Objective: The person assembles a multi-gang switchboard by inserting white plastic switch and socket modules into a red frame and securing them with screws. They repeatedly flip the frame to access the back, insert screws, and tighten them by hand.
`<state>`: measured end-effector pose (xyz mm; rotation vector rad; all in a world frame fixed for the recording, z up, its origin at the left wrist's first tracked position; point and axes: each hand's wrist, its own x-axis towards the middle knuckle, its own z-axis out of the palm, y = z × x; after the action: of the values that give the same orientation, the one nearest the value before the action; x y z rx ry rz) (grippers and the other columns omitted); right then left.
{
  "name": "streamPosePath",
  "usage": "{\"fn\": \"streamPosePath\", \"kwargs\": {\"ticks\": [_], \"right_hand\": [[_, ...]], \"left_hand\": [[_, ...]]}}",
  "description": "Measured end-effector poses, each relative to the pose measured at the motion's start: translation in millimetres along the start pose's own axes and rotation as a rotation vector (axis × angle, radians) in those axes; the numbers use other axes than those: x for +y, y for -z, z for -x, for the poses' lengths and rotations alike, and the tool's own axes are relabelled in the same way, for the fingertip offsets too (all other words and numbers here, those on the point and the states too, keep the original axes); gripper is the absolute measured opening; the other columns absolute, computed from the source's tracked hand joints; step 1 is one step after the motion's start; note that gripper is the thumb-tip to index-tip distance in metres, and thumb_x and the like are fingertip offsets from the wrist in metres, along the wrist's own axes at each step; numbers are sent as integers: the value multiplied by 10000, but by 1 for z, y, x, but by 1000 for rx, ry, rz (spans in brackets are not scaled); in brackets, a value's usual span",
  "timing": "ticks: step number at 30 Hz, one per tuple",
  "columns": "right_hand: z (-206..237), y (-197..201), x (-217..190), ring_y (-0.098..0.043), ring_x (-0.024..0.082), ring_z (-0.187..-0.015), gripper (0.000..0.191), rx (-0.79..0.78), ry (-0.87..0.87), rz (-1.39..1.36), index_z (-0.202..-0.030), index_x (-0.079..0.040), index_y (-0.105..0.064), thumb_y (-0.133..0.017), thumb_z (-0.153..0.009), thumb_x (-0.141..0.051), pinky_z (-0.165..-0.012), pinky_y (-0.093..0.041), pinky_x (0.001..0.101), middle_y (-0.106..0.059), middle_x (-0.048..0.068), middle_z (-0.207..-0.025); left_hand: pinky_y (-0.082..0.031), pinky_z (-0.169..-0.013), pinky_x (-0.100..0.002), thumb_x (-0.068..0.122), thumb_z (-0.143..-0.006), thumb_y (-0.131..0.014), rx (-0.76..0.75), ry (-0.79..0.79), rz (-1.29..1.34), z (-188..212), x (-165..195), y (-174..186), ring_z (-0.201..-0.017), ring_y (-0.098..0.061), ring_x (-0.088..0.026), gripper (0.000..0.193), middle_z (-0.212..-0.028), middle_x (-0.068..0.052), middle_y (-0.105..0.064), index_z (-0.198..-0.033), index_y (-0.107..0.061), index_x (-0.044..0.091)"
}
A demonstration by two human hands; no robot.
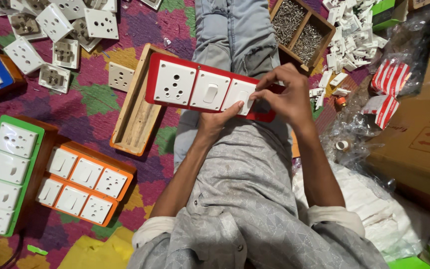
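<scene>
Head view: red switch plate (175,67) lay across your lap, over the grey trouser legs (235,35), one end resting on an open wooden box (135,114). It carried a white socket (174,82) and two white switch modules (210,92). Your left hand (215,119) gripped the plate's near edge from below, thumb curled up onto the third module (238,94). Your right hand (284,97) came over the plate's right end, fingers (262,92) closed and pinching at that same module. Beside your left knee, on the patterned floor mat (90,94), sat an orange-framed board (83,184) and a green-framed board (6,174). Loose white sockets (55,30) lay further out; a tray of screws (299,30) stood by your right leg.
</scene>
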<state>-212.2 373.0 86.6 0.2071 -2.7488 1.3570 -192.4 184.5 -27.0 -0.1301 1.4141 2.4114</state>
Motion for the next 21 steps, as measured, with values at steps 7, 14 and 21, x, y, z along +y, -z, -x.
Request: {"fn": "streamPosePath", "kwargs": {"ticks": [7,14,21], "right_hand": [[-34,5,27,-725,131,-855,308,-334,-382,-404,-1033,-15,-688,-851,-772,4,-761,-599,270,-750,57,-928],[-28,-6,28,-742,131,-877,298,-249,-266,-407,-1099,27,-729,-836,-821,20,-790,-607,263,-770,103,-998],[-10,3,28,-733,119,-901,330,-258,-341,-512,-1150,21,-738,-827,-832,14,-830,-601,259,-770,102,-1041]], "left_hand": [[-586,-859,-274,84,-860,-830,-35,-64,-66,-3,-8,4,-968,-708,-147,381,-1105,-81,-733,-1195,-682,-22],[-601,-854,-303,45,-832,-835,44,-20,154,-7,-14,6,-975,-713,-177,434,-1126,-105,-718,-1217,-651,-33],[-594,-858,-309,8,-830,-824,36,4,140,-3,-8,5,-979,-707,-178,428,-1129,-110,-714,-1219,-651,-41]]}}
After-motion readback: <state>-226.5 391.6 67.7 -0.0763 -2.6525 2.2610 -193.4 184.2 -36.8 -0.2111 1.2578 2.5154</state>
